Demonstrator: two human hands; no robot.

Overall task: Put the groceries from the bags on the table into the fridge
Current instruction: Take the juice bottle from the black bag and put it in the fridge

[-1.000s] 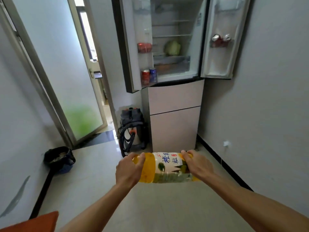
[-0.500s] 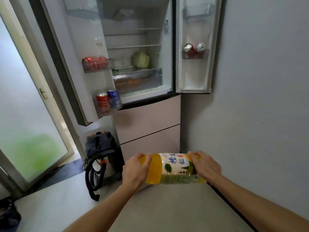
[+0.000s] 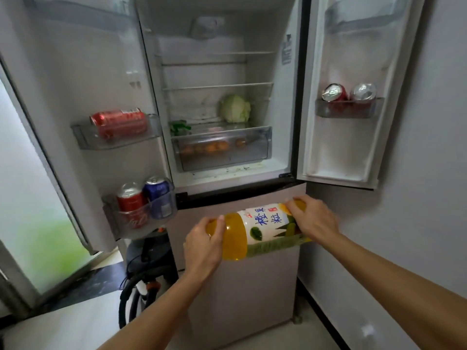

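I hold a large orange juice bottle (image 3: 255, 229) sideways in front of the fridge's lower drawers. My left hand (image 3: 203, 245) grips its left end and my right hand (image 3: 314, 219) grips its right end. The fridge (image 3: 219, 178) stands with both upper doors open. Inside, a cabbage (image 3: 235, 108) sits on the lowest shelf, greens (image 3: 179, 127) lie at its left, and a clear drawer (image 3: 222, 147) holds orange fruit. The upper shelves (image 3: 217, 87) are bare.
The left door's bins hold a lying red can (image 3: 118, 121) and, lower, a red can (image 3: 130, 199) beside a blue can (image 3: 158, 192). Two cans (image 3: 347, 93) stand in the right door's bin. A vacuum cleaner (image 3: 147, 269) sits on the floor at the left. A wall (image 3: 424, 198) runs close on the right.
I have come closer to the fridge, which now fills the view. The bottle stays held sideways in both hands and sits higher against the fridge front.
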